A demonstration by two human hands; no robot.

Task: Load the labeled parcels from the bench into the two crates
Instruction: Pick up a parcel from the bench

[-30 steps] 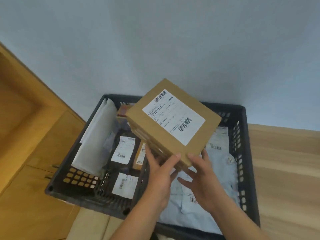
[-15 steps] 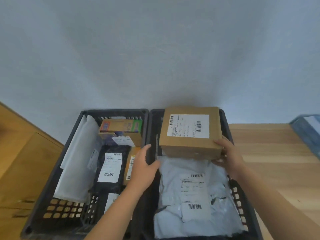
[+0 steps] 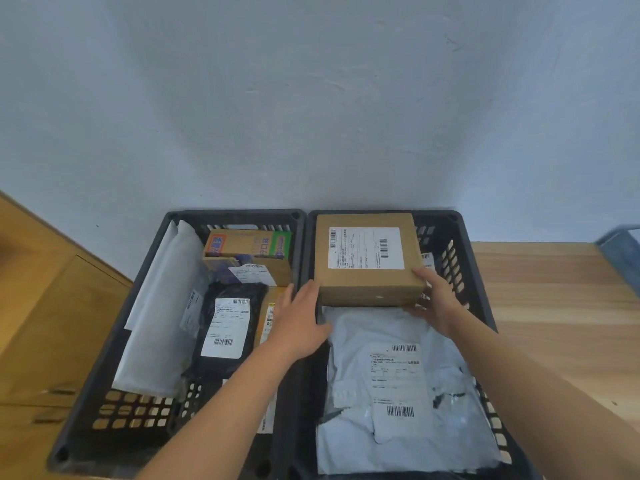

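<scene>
Box (image 3: 367,259) sits at twelve o'clock in the right crate (image 3: 439,216); right hand (image 3: 437,301) grips its five o'clock corner, left hand (image 3: 298,322) presses flat-fingered at seven.

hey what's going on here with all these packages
A person is loading parcels. Both hands are on a labeled cardboard box at the far end of the right crate, over a pale plastic mailer. The right hand grips its near right corner, and the left hand lies flat against its near left corner. The left crate holds a white envelope, a black bag and small cartons.
</scene>
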